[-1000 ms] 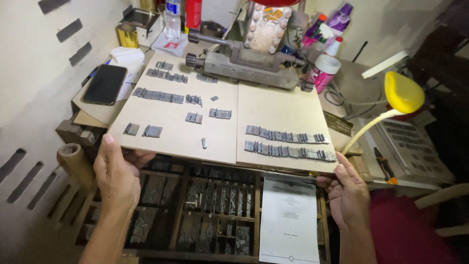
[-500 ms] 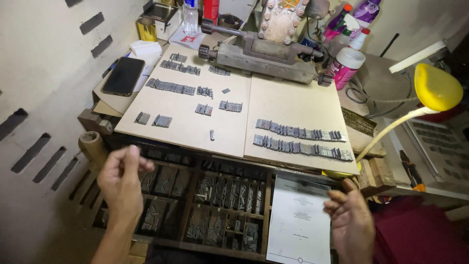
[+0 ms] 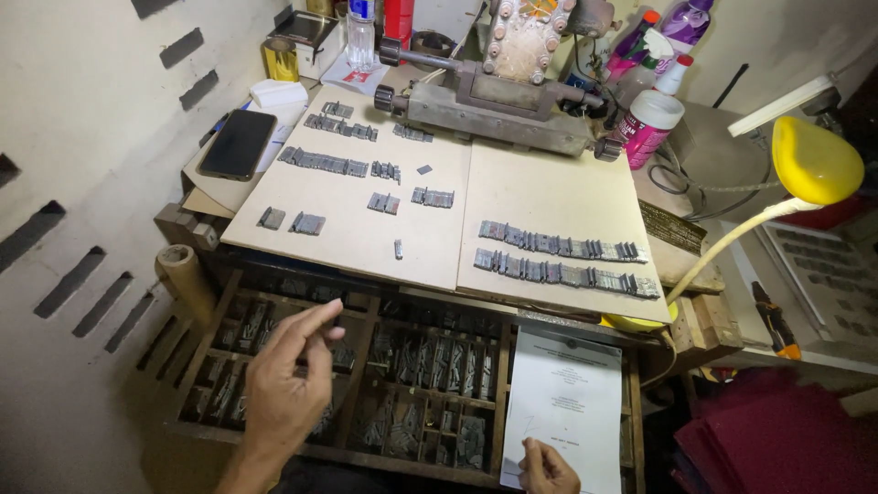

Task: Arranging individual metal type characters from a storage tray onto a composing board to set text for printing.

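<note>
Head view: left hand (image 3: 283, 393) loosely spread above type tray (image 3: 402, 457); right hand (image 3: 547, 468) perhaps touches paper (image 3: 567, 402).

1. Black slab smartphone (image 3: 238, 144), screen dark, flat at the desk's left edge, on papers.
2. White printed paper sheet (image 3: 564, 412), upright rectangle with small dark text blocks, lying over the right end of the type tray. Right hand (image 3: 547, 468) touches its bottom edge.
3. White plastic bottle with pink label (image 3: 647, 126), back right, beside the grey metal press.
4. Purple spray bottle (image 3: 684, 20) behind it, near the top edge.
5. Clear water bottle with blue label (image 3: 361, 32), back left.
6. Red can (image 3: 399, 20) just beside the water bottle.
</note>
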